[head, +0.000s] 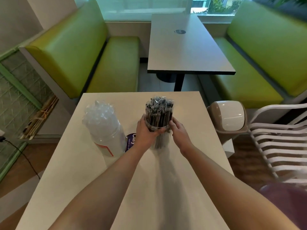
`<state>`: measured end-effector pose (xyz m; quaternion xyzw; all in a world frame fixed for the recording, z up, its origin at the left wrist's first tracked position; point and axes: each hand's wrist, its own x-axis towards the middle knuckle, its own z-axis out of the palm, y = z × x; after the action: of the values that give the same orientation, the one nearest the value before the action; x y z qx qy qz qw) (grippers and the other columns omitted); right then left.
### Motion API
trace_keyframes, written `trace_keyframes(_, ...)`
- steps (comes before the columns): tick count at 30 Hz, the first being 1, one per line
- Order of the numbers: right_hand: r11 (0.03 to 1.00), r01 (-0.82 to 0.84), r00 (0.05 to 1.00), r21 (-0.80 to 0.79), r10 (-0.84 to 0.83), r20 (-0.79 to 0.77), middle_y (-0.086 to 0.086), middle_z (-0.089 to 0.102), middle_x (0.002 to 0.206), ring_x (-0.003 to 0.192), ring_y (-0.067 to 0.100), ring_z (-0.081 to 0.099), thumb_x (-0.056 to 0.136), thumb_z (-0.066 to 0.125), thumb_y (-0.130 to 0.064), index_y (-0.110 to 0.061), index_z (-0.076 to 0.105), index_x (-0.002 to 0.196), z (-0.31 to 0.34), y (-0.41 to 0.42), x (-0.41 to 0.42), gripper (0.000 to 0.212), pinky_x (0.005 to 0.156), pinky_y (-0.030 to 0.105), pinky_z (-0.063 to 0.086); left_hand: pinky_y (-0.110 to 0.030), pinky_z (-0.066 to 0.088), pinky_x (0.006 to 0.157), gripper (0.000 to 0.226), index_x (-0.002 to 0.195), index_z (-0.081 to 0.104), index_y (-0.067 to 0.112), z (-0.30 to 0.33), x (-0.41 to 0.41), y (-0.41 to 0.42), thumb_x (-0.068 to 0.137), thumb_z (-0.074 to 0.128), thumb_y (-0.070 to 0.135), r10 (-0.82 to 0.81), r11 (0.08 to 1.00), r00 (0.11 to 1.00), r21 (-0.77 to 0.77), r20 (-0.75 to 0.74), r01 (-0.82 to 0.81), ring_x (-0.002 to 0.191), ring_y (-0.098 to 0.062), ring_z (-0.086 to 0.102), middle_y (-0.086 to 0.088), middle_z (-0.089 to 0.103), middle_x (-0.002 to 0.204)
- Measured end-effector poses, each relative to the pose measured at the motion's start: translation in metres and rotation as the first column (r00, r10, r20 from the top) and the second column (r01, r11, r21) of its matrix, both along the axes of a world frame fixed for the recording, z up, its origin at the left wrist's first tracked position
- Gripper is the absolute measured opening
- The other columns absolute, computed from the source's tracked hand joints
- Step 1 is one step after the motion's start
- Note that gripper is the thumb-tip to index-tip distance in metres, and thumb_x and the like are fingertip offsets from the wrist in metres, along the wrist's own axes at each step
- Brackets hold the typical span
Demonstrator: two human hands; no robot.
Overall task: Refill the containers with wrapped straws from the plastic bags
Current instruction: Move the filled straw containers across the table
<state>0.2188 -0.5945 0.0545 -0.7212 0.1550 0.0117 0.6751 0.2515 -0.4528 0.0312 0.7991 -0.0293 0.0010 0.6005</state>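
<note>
A clear container point(158, 123) packed with dark wrapped straws point(159, 107) stands upright on the white table point(126, 188). My left hand point(146, 131) grips its left side, with the thumb curled across its front. On the container's right side rests my right hand point(178, 130), fingers curved round it. To the left stands a second clear container point(108, 138) with a red-edged label, stuffed with crumpled clear plastic bag point(99, 113). A purple label point(131, 141) shows between the two containers, partly hidden by my left wrist.
A beige swing-lid bin point(228, 116) stands off the table's right edge, beside a white slatted chair point(280, 140). Green booth seats point(83, 55) and a grey table point(186, 47) lie beyond. A black cable point(25, 156) runs on the floor at left.
</note>
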Motion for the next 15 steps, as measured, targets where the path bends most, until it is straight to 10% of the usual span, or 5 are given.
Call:
trace_keyframes(9,0.993,-0.006,1.0,-0.119,0.006,-0.002,0.002,0.039,0.14,0.127,0.01,0.041,0.101,0.047,-0.029,-0.016,0.044,0.143,-0.007,-0.042,0.095,0.043,0.103,0.022,0.035,-0.011,0.043,0.092,0.106,0.143,0.034,0.021,0.006,0.08,-0.034,0.056,0.089,0.043,-0.03,0.995,0.998,-0.092,-0.047,0.026,0.108,0.01,0.053,0.034,0.049,0.114)
trace_keyframes(15,0.989,-0.084,0.996,-0.12,0.083,-0.011,0.002,0.034,0.131,0.129,0.012,0.037,0.102,0.044,-0.032,-0.02,0.034,0.15,-0.014,-0.06,0.158,0.05,0.108,0.022,0.025,-0.031,0.026,0.112,0.101,0.144,0.036,0.027,-0.004,0.14,-0.05,0.059,0.08,0.059,0.062,0.988,0.998,0.141,-0.012,-0.06,0.13,-0.016,0.033,0.006,0.036,0.125)
